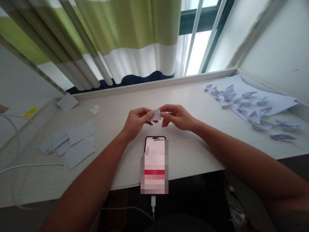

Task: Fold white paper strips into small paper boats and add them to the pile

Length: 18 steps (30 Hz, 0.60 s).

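Above the middle of the desk, a small folded piece of white paper [156, 114] is held up between my two hands. My left hand [139, 120] pinches its left side, the thumb lying across the front. At the paper's right edge, the thumb and forefinger of my right hand [177, 116] close on it; the other fingers curl below. Just under the hands lies a phone [154, 161], its screen lit and blurred out.
Several folded paper boats [243, 100] rest on and beside large white sheets [277, 100] at the right. Paper pieces [80, 149] are stacked at the left, near a crumpled white scrap [94, 110] and a square sheet [67, 102]. A white cable [31, 165] crosses the left side.
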Motion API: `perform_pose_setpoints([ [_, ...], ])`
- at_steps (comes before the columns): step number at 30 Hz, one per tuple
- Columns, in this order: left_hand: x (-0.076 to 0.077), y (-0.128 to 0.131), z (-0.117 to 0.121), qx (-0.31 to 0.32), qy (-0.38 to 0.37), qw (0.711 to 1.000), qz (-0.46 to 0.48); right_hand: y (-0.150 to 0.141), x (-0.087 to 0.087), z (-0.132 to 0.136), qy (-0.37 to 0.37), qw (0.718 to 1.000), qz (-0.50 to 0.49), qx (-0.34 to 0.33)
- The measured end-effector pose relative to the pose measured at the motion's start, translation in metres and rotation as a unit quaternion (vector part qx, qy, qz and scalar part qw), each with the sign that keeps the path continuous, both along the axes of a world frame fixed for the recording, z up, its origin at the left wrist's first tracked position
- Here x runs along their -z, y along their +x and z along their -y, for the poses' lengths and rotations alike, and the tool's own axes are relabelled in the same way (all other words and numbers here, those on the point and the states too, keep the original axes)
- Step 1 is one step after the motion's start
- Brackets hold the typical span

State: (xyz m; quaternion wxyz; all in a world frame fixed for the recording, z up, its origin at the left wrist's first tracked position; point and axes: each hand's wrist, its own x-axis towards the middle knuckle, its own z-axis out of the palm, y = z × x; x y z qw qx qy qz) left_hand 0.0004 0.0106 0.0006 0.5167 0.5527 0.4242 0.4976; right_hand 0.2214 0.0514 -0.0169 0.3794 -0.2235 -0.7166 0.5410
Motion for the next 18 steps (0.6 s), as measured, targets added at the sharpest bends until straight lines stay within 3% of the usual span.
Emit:
perform_pose_setpoints([
  [4, -0.0016, -0.0038, -0.0011, -0.008, -0.012, 1.000, 0.025, 0.0038, 0.0023, -0.0038, 0.007, 0.999, 0.002, -0.034],
  [12, 0.0034, 0.0002, 0.0001, 0.006, -0.016, 1.000, 0.015, 0.0027, -0.0015, -0.0002, 0.020, 1.000, 0.012, -0.015],
  [18, 0.0015, 0.0010, 0.0007, -0.003, -0.019, 1.000, 0.014, 0.0019, -0.0069, 0.0053, 0.085, 0.995, 0.055, 0.023],
])
